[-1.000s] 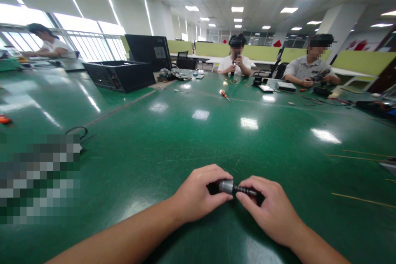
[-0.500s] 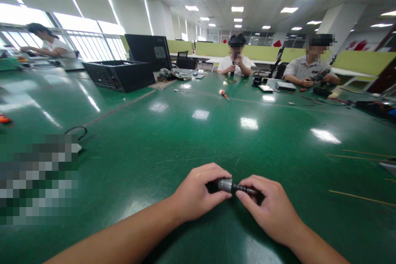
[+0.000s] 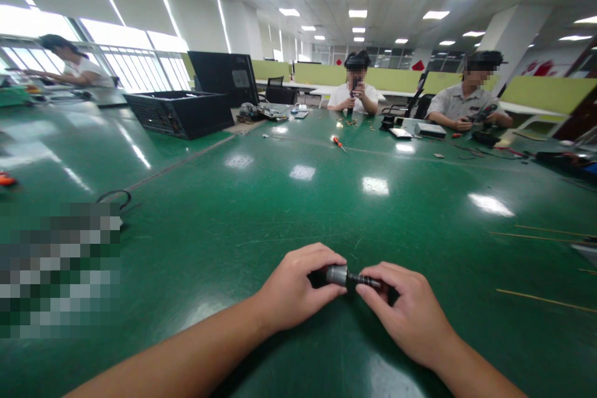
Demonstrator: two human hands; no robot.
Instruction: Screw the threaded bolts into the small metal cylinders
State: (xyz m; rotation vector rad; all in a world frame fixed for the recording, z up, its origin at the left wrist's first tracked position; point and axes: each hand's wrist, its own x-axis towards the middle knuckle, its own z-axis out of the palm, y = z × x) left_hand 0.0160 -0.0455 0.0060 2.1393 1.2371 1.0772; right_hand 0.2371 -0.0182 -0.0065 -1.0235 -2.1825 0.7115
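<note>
Close in front of me, low over the green table, is a grey metal cylinder. A thin dark shaft with ring-like ridges sticks out of its right side. My left hand is closed round the cylinder, thumb below and fingers above. The right end of the shaft lies between the thumb and fingers of my right hand. My fingers partly cover both ends, and what exact part this is I cannot make out.
Thin sticks lie at the right. An orange screwdriver is further off, near small scraps. A black computer case stands at the back left. Several people sit around; one person is straight across. A blurred patch covers something at left.
The cylinder and my left hand have shifted slightly left. My right thumb and fingers have moved a little on the shaft, and its ridged end shows differently.
</note>
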